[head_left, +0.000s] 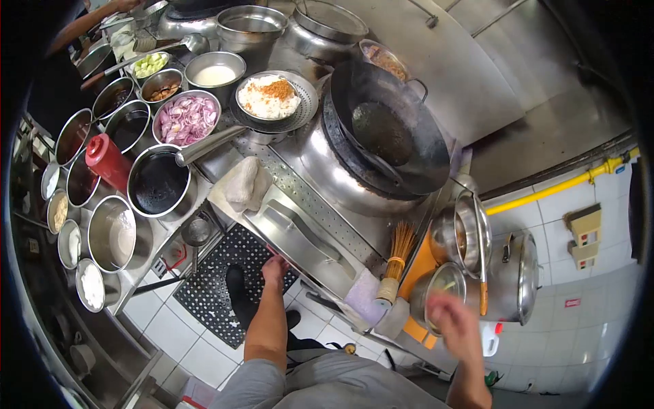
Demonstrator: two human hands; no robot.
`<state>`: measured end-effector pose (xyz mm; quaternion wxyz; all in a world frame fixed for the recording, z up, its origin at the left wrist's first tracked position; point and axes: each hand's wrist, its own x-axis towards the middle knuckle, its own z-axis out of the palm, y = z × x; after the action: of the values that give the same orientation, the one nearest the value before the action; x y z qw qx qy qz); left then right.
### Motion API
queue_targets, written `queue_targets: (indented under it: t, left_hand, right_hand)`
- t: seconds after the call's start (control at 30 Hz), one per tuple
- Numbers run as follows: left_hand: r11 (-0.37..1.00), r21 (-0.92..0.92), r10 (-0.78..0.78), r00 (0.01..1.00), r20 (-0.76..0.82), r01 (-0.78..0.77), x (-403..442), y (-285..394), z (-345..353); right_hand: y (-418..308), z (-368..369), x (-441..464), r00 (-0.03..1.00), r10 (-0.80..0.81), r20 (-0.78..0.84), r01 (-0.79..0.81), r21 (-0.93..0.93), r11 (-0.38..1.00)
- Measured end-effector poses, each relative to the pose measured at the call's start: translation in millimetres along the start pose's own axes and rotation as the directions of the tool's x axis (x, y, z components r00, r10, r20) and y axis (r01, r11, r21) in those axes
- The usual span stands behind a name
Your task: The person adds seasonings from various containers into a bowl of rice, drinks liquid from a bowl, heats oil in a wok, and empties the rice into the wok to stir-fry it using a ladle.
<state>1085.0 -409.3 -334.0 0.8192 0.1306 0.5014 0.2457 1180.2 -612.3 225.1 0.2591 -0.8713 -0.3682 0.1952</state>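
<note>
My left hand (274, 268) is at the front edge of the steel counter (310, 238), its fingers partly hidden, so I cannot make out whether it holds anything. On the other side, my right hand (452, 319) is smeared by motion over or beside a small metal bowl (439, 286); its grip is unclear. A dark wok (388, 129) with a little liquid sits tilted on the round burner. Left of it, a bowl of white food with orange topping (269, 97) rests on a perforated ladle (304, 102). A folded cloth (246, 185) lies near the counter edge.
Sliced onions (187, 118), a pot of dark liquid (160, 180), a red bottle (107, 161) and several bowls crowd the left. A bamboo brush (397, 255) and a large pot (514, 276) stand right. Another person's arm (88, 26) shows upper left.
</note>
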Motion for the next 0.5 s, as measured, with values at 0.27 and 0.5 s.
queue_targets:
  t: [0.27, 0.5]
  left_hand:
    - [0.994, -0.089, -0.073, 0.997, -0.034, 0.07, -12, 12, 12]
    - [0.997, -0.051, -0.066, 0.997, -0.035, 0.064, -17, 18, 16]
  right_hand:
    - [-73, 67, 234, 0.866, -0.498, -0.048, 0.292, -0.76, 0.581]
    - [-71, 52, 256, 0.88, -0.472, -0.05, 0.277, -0.752, 0.598]
